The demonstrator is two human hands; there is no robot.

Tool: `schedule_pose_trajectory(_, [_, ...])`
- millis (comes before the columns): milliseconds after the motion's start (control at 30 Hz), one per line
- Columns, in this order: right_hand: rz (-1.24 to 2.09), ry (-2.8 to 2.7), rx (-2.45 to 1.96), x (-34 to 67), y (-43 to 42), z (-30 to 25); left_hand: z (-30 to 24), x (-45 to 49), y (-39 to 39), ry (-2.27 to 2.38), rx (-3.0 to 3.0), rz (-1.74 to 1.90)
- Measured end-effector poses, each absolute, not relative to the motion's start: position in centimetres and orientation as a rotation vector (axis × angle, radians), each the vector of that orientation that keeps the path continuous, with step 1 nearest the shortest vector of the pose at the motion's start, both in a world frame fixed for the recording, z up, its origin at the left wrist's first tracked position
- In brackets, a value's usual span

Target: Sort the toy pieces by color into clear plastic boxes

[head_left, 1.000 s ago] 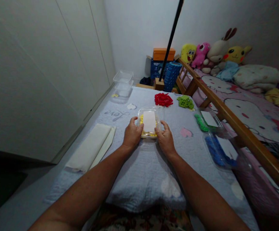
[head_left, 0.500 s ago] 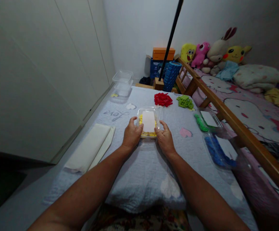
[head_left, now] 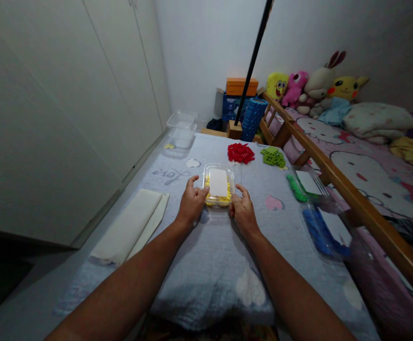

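Note:
A clear plastic container point(head_left: 223, 204) with yellow pieces inside and a white card point(head_left: 218, 182) on top lies in the middle of the cloth-covered table. My left hand point(head_left: 192, 200) grips its left side, thumb against the edge and index finger sticking up. At the near right corner, my right hand point(head_left: 242, 208) holds the other side, its fingers curled. Beyond the container lie a heap of red pieces point(head_left: 241, 153) and a heap of light green pieces point(head_left: 272, 156).
Empty clear containers point(head_left: 181, 119) are stacked at the far left. White folded sheets point(head_left: 130, 225) lie at the left. Along the right edge sit a box of green pieces point(head_left: 296, 188) and a box of blue pieces point(head_left: 316, 225), beside a wooden bed rail point(head_left: 355, 206). A black pole point(head_left: 254, 59) rises behind.
My thumbs have slid from the container's near front outward to its sides, and my grip looks looser. The camera view has tilted slightly; the container stays in nearly the same place.

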State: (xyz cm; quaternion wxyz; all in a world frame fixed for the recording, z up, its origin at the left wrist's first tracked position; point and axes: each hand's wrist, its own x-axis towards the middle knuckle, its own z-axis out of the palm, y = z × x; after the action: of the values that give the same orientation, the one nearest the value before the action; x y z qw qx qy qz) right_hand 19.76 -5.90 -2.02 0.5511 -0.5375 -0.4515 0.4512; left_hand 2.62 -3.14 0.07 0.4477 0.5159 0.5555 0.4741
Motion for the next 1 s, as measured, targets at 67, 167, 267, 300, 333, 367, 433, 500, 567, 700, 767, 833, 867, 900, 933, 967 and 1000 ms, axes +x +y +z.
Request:
schedule_pose_trajectory(67, [1.077,-1.068,-1.226,19.8,-5.8,-2.1,0.1,2.6,-3.1,1.350,1.285,1.203])
schedule_pose_trajectory(167, [1.092,-1.068,-1.154,19.8,-5.5,-2.6,-0.1,2.6,-3.0,1.310,1.271,1.258])
schedule_pose_trajectory(267, [1.093,-1.096,-1.124,19.8,-5.3,-3.2,-0.5,2.8,-2.7,1.288,1.239,1.322])
schedule_pose_trajectory(300, [1.088,-1.112,-1.127,19.9,-5.3,-3.4,-0.6,2.8,-2.6,1.286,1.224,1.340])
schedule_pose_trajectory(333, [1.080,-1.130,-1.135,19.9,-5.3,-3.5,-0.8,2.8,-2.5,1.286,1.208,1.353])
schedule_pose_trajectory(367, [1.069,-1.148,-1.147,19.9,-5.3,-3.6,-0.8,2.7,-2.5,1.287,1.193,1.360])
schedule_pose_trajectory(433, [1.034,-1.180,-1.178,19.9,-5.4,-3.6,-1.0,2.6,-2.3,1.285,1.174,1.367])
schedule_pose_trajectory(500, [0.993,-1.201,-1.211,19.9,-5.5,-3.4,-1.1,2.5,-2.1,1.274,1.158,1.375])
schedule_pose_trajectory(567, [0.956,-1.208,-1.243,20.0,-5.5,-3.3,-1.3,2.5,-2.0,1.262,1.138,1.388])
schedule_pose_trajectory(700, [0.914,-1.191,-1.286,20.3,-5.5,-3.2,-1.6,2.9,-1.7,1.289,1.132,1.380])
schedule_pose_trajectory(767, [0.929,-1.171,-1.304,20.3,-5.5,-3.2,-1.5,3.1,-1.4,1.339,1.149,1.340])
schedule_pose_trajectory(833, [0.966,-1.143,-1.316,20.3,-5.4,-3.1,-1.2,3.4,-0.7,1.406,1.147,1.287])
schedule_pose_trajectory(867, [0.993,-1.128,-1.320,20.4,-5.3,-3.0,-1.0,3.5,-0.3,1.444,1.136,1.261])
schedule_pose_trajectory(900, [1.028,-1.114,-1.323,20.4,-5.3,-2.9,-0.7,3.6,0.2,1.486,1.118,1.239])
schedule_pose_trajectory(933, [1.066,-1.101,-1.328,20.6,-5.1,-2.7,-0.5,3.7,0.7,1.530,1.100,1.223])
schedule_pose_trajectory(967, [1.101,-1.092,-1.338,20.9,-4.9,-2.4,-0.2,3.8,1.2,1.569,1.085,1.210])
schedule_pose_trajectory(1000, [1.126,-1.090,-1.353,21.3,-4.6,-2.1,0.0,4.0,1.6,1.590,1.073,1.203])
